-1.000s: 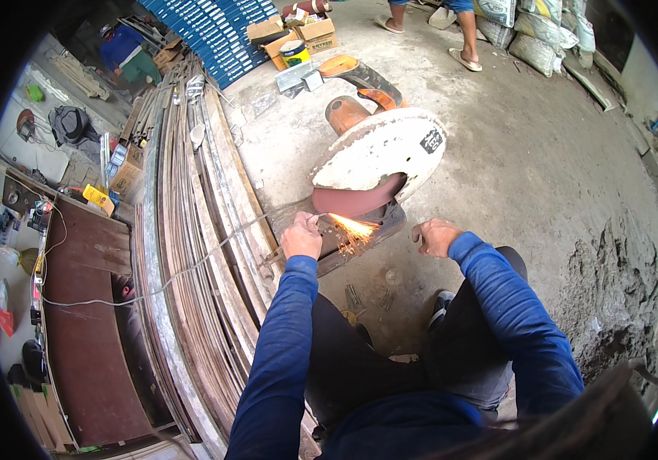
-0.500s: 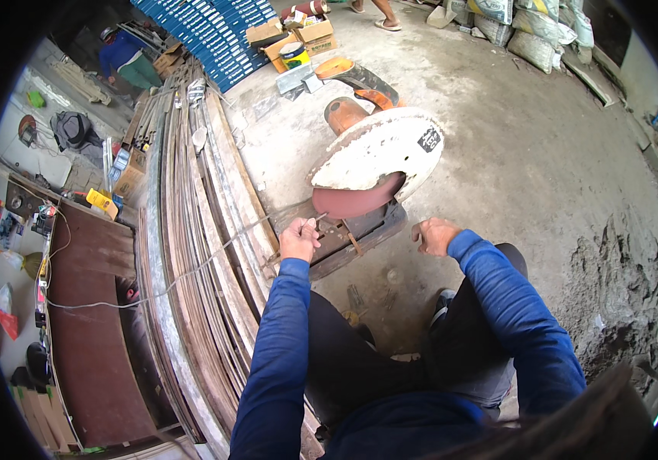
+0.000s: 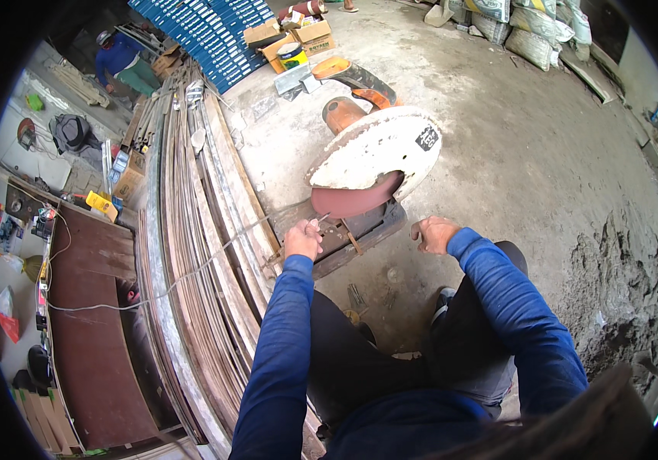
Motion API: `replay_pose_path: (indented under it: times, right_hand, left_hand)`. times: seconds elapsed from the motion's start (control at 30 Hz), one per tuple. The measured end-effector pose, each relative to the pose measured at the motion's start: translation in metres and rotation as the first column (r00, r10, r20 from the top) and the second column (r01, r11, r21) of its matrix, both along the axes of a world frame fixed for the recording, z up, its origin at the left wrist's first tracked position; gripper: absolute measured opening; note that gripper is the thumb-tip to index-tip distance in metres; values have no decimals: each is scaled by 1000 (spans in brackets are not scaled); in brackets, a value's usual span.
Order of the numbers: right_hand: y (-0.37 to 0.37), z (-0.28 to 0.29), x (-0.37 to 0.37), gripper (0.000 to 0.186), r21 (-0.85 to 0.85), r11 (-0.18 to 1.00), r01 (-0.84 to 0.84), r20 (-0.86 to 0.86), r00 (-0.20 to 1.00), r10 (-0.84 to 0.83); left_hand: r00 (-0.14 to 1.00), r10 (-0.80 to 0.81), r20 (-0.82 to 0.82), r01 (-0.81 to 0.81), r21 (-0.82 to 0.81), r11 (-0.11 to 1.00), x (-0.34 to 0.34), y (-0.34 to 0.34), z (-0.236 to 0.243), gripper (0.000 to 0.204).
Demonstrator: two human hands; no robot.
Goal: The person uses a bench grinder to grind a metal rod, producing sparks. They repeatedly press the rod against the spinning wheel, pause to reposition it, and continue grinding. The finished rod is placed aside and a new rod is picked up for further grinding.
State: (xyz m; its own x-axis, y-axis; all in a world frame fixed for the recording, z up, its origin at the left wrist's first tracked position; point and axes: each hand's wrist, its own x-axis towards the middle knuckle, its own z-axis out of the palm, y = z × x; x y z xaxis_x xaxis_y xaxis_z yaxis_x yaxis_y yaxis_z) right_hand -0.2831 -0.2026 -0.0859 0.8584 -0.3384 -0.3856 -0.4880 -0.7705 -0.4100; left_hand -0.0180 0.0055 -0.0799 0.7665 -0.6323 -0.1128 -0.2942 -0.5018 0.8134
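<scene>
Centrally, left hand [image 3: 304,239] pinches thin rod [image 3: 324,218] near reddish disc [image 3: 353,199]; right hand [image 3: 434,234], right of centre, fingers curled, grip unclear.

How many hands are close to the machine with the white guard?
2. The left hand pinches a thin rod near the reddish abrasive disc; the right hand, loosely curled, is to the right of the machine's dark base, apart from it. No others show there.

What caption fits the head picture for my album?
Left bare hand holds a thin grey piece near a reddish-brown round disc partly under a chipped white oval guard.
</scene>
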Motion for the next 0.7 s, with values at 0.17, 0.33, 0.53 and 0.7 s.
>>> replay_pose_path:
  times: [0.17, 0.33, 0.53, 0.7]
  right_hand:
    - [1, 2, -1, 40, -28, 999, -39, -4, 999, 39]
    - [1, 1, 1, 35, 15, 1000, 7, -37, 999, -6]
    - [-2, -2, -1, 36, 27, 999, 18, -25, 1000, -17]
    - [-2, -4, -3, 38, -13, 1000, -25, 22, 999, 25]
  left_hand:
    - [999, 43, -18, -43, 10, 999, 2, -3, -3, 31]
    - [994, 63, 86, -64, 10, 998, 0, -7, -2, 30]
    - [984, 98, 147, -100, 4, 995, -7, -11, 0, 31]
    - [965, 114, 237, -127, 41, 991, -4, -11, -7, 31]
